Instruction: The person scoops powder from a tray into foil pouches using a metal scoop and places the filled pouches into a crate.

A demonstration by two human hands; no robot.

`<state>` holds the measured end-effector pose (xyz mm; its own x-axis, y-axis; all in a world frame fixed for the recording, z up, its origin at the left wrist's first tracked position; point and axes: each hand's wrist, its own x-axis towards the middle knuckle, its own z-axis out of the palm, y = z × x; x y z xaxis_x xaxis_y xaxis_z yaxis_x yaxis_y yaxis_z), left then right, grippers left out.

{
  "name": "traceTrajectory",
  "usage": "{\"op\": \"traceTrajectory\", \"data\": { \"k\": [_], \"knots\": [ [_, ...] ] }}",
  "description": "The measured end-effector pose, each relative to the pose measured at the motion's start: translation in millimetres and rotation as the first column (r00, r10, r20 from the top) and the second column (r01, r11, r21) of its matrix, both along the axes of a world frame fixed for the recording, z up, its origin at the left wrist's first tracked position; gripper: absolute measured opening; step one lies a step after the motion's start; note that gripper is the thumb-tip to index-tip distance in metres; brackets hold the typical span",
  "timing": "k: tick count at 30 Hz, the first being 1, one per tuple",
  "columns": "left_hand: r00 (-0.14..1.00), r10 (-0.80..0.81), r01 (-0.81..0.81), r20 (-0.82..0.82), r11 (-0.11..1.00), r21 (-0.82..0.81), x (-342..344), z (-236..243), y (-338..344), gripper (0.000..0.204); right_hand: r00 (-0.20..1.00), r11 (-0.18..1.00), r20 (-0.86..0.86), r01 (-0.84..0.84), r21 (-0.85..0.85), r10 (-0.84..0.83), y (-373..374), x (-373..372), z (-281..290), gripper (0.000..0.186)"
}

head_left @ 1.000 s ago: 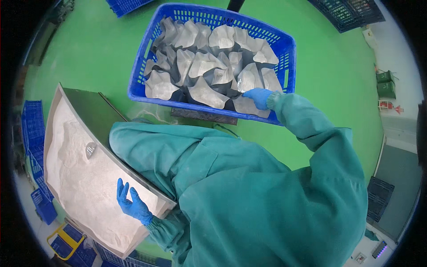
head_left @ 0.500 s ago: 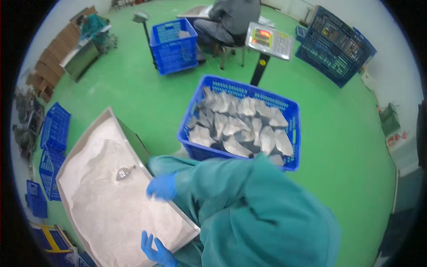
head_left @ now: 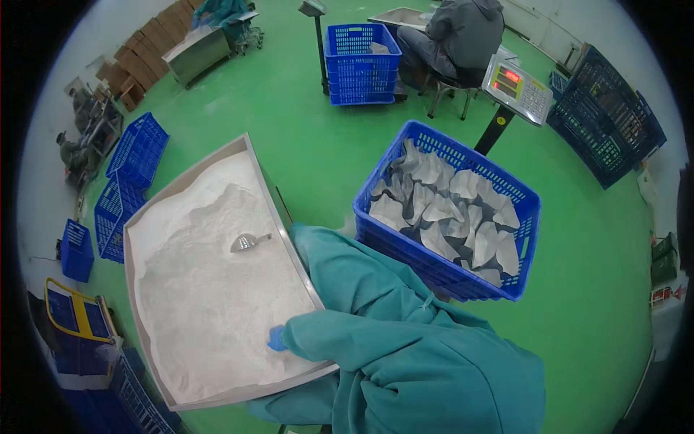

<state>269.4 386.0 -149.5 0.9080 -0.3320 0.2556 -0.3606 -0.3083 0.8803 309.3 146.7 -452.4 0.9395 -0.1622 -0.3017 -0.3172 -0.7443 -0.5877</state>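
A steel tray-table (head_left: 278, 235) full of white powder (head_left: 210, 304) stands at my left. My right hand (head_left: 276, 338), in a blue glove, is over the powder near the tray's right edge. The green sleeve covers most of it, and its fingers are hidden. My left hand is out of view. A metal scoop (head_left: 246, 242) lies on the powder farther up, apart from my hand. To the right, a blue plastic crate (head_left: 369, 210) holds several pale pouches (head_left: 442, 208), standing and leaning against one another.
A scale display (head_left: 517, 90) rises on a post behind the crate. Farther back are another blue crate (head_left: 361, 69) and a seated person in grey (head_left: 463, 36). Blue crates (head_left: 141, 152) line the left side. Dark crates (head_left: 607, 116) stand at the right.
My view has shifted, so the tray and crate sit farther right. My left hand has left the picture. My right hand has moved to over the powder, its fingers now hidden by the sleeve.
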Motion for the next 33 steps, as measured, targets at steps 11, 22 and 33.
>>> {"op": "traceTrajectory", "data": {
  "k": [11,22,33],
  "knots": [
    [0.815,-0.499,0.43,0.296,0.862,0.269,2,-14,-79,0.012,0.82,-0.184,-0.23,0.155,0.971,-0.523,-109,-189,234,0.038],
    [0.68,-0.692,0.633,0.243,0.721,0.281,-24,-17,-142,0.01,-0.068,-0.603,-0.607,0.238,0.761,-0.792,-28,-621,206,0.035],
    [0.712,-0.684,0.616,0.159,0.716,0.328,-23,-33,-146,0.01,0.081,0.137,-0.375,0.983,-0.124,-0.923,25,-649,162,0.056]
  ]
}}
